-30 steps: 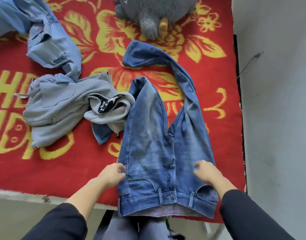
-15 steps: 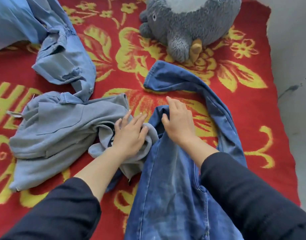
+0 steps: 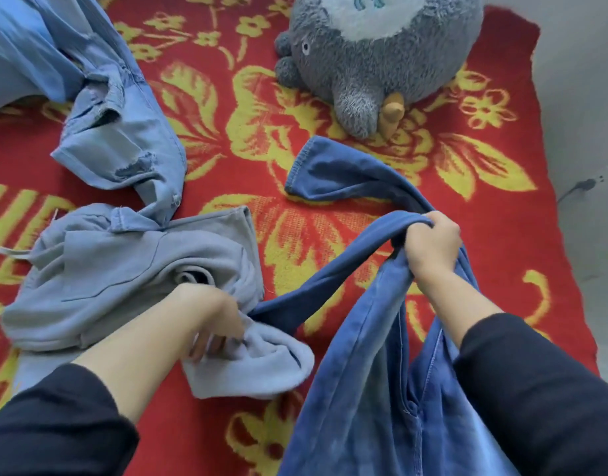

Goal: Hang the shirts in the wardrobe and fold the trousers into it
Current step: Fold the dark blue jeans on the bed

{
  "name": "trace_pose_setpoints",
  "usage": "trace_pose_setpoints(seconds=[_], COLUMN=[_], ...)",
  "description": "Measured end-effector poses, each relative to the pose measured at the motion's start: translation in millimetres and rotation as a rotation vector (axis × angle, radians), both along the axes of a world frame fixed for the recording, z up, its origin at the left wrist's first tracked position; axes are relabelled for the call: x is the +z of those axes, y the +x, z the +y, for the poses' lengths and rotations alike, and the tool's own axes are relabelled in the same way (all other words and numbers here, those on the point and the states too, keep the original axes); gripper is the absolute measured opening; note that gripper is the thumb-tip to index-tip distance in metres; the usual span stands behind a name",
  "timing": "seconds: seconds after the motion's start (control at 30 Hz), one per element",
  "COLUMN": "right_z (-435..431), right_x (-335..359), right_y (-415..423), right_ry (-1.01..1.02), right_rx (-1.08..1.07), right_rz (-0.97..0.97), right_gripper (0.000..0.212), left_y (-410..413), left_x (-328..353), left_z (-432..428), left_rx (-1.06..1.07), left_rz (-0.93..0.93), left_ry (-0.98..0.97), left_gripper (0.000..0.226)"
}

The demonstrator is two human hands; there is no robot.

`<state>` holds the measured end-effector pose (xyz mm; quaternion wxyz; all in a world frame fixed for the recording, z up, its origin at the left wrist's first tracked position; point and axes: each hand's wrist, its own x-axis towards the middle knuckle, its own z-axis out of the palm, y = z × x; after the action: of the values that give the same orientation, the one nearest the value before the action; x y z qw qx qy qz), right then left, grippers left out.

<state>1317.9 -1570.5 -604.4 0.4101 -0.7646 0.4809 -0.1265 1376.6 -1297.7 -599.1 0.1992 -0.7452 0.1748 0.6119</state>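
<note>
My right hand (image 3: 431,243) is closed around a bunched leg of the dark blue jeans (image 3: 364,389), lifted at centre right of the frame. The rest of them runs off the lower right edge. My left hand (image 3: 210,317) is at the grey garment (image 3: 124,269), lower left, fingers blurred — whether it grips, I cannot tell. A light blue shirt (image 3: 124,139) lies upper left on the red blanket (image 3: 295,235), with a grey plush toy (image 3: 381,53) at the top.

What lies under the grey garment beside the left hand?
One leg of the dark blue jeans runs under the grey garment; its end is covered, so I cannot see it.
</note>
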Motion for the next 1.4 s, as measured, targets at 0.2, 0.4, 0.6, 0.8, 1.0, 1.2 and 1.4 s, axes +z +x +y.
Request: trace_pose_setpoints(seconds=[0.2,0.4,0.6,0.8,1.0,1.2,1.4], right_z=[8,-8,-31,-12,-31,-54,-25], right_x=[33,61,64,50,-26,-58,-63], right_y=[-27,-68,-84,-40,-69,-149,-164], right_ry=[0.339,0.487,0.377,0.699,0.094,-0.205,-0.291], right_rx=[0.084,0.242,0.188,0.482,0.308,0.413,0.522], right_rz=[-0.363,-0.428,-0.329,-0.147,0.187,0.614,0.714], right_gripper=[0.022,0.011,0.017,0.040,0.031,0.035,0.043], left_y=[-15,-50,30,116,22,-68,-48], left_x=[-1,-28,38,91,-23,-77,-88], left_z=[-54,-122,-139,-121,-95,-55,-5], left_rx=[0.865,1.762,1.743,1.725,1.170,0.847,0.167], left_rz=[0.060,0.150,0.046,0.018,-0.537,-0.699,-0.616], left_ry=[-0.630,-0.676,-1.303,-1.627,-1.129,-1.139,-0.722], left_gripper=[0.066,0.049,0.020,0.010,0.050,0.050,0.078])
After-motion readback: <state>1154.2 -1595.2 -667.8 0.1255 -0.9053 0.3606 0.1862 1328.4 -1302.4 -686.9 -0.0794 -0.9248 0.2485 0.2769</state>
